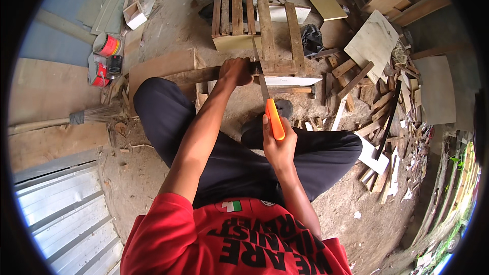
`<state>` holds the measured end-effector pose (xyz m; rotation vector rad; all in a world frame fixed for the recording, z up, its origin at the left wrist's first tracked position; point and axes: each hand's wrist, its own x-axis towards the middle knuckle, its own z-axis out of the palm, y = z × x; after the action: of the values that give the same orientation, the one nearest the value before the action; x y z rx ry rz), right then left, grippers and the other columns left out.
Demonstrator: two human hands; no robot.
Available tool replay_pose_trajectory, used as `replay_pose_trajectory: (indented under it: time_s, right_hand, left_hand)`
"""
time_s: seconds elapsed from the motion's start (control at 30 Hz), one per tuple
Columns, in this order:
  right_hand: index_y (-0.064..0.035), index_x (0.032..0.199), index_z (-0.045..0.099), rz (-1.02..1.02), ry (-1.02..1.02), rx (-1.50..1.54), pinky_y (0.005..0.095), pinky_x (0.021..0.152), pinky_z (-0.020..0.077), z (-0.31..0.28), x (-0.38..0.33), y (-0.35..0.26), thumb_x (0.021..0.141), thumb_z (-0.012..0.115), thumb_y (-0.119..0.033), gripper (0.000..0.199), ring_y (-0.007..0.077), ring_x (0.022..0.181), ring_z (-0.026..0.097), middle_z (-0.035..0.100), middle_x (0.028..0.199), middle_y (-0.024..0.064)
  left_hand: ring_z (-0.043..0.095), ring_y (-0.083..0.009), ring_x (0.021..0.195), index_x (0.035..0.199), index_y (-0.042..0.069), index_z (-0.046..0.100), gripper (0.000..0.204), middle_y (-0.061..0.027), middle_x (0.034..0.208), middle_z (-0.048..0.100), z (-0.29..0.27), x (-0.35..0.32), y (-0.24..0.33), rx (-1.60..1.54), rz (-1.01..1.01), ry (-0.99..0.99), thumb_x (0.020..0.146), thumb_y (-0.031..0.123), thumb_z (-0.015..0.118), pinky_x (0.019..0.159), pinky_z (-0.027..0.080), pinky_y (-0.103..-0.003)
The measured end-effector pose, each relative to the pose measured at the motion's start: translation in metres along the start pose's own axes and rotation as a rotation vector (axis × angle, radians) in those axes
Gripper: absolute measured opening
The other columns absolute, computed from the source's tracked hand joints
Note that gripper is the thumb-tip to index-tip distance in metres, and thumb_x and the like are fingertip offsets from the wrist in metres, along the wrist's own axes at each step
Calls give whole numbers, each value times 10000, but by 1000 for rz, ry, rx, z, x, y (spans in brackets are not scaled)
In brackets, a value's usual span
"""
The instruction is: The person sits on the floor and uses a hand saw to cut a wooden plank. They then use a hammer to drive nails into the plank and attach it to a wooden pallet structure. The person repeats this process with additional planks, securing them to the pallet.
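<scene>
Lettering (230, 252) crosses the red shirt (158, 231); right fingers (291, 133) wrap an orange-handled saw (272, 105); left fingers (236, 66) clench a wooden plank (197, 75).

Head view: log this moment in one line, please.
left hand: gripping wooden strip | right hand: holding orange-handled saw | blade: just right of left hand | wooden slats: ahead

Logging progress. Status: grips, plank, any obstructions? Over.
Left grip closed on plank; right grip on orange-handled saw. Blade at plank's right end. Scrap wood heaped right, clear of saw.
</scene>
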<state>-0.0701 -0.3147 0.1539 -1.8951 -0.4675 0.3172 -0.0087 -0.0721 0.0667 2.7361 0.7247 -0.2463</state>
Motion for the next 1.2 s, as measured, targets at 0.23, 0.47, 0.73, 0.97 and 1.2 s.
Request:
replay_pose_trajectory:
  time_s: [0.23,0.47,0.73,0.97,1.2]
  right_hand:
    - [12,895,601,-208,54,38,253,518,438,-35,-55,15,923,667,-97,130,74,558,532,550,614,38]
    - [4,923,550,-147,392,-243,396,535,466,-53,37,140,906,688,-118,185,408,598,598,598,684,196]
    - [18,979,533,5,433,-726,542,673,502,-52,86,211,902,653,-219,276,459,744,643,661,791,257]
    - [20,1310,472,19,208,-703,475,979,421,-51,74,198,750,739,-204,660,391,1215,506,530,1312,228]
    - [31,1320,474,185,191,635,347,995,476,-43,91,110,991,620,-315,500,238,1164,587,573,1245,158]
  left_hand:
    - [705,-370,925,1027,7,691,372,-252,958,709,-33,28,-49,-214,-140,292,737,239,689,847,554,-447]
    - [673,-401,976,1093,22,632,483,-237,1017,699,-19,8,-8,-100,-111,270,743,326,764,861,539,-480]
    - [684,-385,967,1111,-3,591,500,-237,1026,694,14,-14,24,-94,80,290,723,273,745,828,550,-463]
    - [699,-372,925,1173,-18,601,554,-237,1002,699,28,-22,36,-57,142,293,685,201,743,813,558,-445]
    - [694,-394,864,1093,6,586,456,-229,938,691,24,-34,52,-146,258,306,666,121,700,748,553,-482]
